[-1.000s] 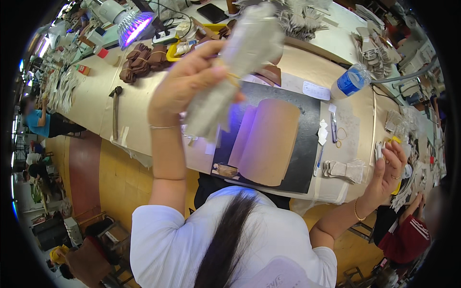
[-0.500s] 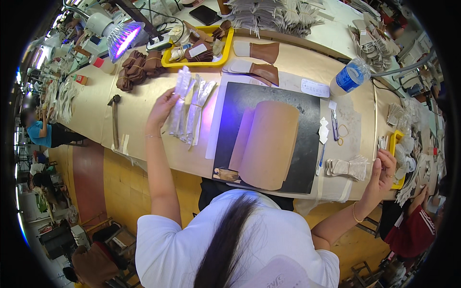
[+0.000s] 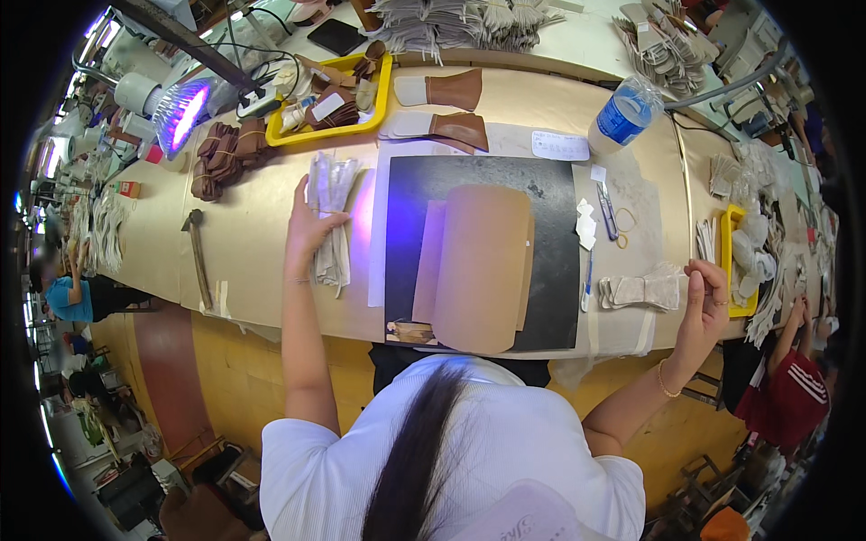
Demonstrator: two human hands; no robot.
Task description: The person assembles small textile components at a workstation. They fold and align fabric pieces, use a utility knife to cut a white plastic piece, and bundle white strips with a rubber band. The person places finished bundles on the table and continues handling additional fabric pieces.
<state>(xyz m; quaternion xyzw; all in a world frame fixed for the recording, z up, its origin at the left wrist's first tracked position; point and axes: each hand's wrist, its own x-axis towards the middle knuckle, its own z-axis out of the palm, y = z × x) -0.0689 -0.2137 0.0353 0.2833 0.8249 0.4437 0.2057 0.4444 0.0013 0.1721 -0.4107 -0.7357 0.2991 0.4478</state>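
My left hand (image 3: 309,232) is closed around a bundle of pale, silvery-white strips (image 3: 333,187) on the left of the table, thumb across its front. Over on the right, my right hand (image 3: 706,302) is raised at the table's edge with thumb and fingers drawn together; whatever they hold, if anything, is too small to make out. Close beside it lies a banded stack of off-white pieces (image 3: 639,291). Between my hands, a curled tan sheet (image 3: 484,270) rests on a black board (image 3: 552,207).
A hammer (image 3: 198,261) and banded brown leather pieces (image 3: 225,153) lie at the left. Behind the board are a yellow tray (image 3: 383,95), brown-and-white pieces (image 3: 456,88) and a water bottle (image 3: 622,117). A lamp (image 3: 185,113) hangs at upper left; scissors (image 3: 607,212) lie right.
My left hand has come down on the strips, which now sit together in one bundle rather than spread apart. My right hand has shifted slightly toward the off-white stack. The whole view has shifted.
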